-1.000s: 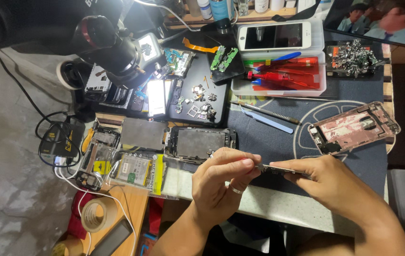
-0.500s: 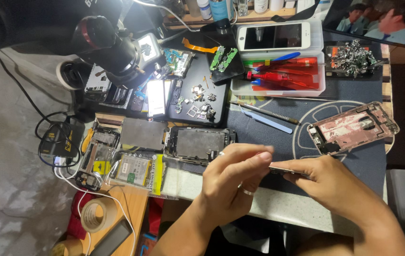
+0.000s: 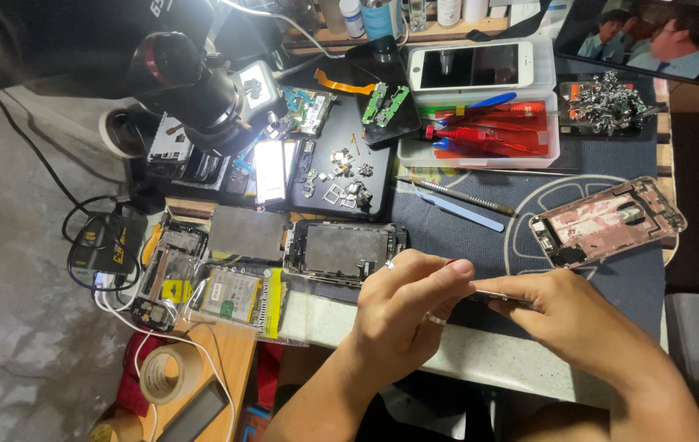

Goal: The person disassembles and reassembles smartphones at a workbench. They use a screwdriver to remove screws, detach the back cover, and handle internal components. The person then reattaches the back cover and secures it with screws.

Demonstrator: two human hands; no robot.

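Two hands meet just over the near edge of the dark work mat (image 3: 480, 237). The left hand (image 3: 402, 315), a ring on one finger, curls its fingertips (image 3: 457, 268) down narrowly onto the end of a thin metal piece (image 3: 497, 296), pinching it. The right hand (image 3: 566, 315) grips the same piece from the other side, thumb and forefinger closed along it, so it is steadied at both ends and held clear of the mat. What the piece is exactly I cannot tell; it is mostly hidden between the fingers.

Just beyond the left hand lies an opened phone frame (image 3: 345, 250), inner side up, close enough to reach. Well off to the right, a pinkish phone back housing (image 3: 607, 221) sits tilted on the mat. Tweezers (image 3: 456, 195) and a blue pry tool (image 3: 472, 214) lie side by side between the hands and a white tray of red tools (image 3: 480, 135).
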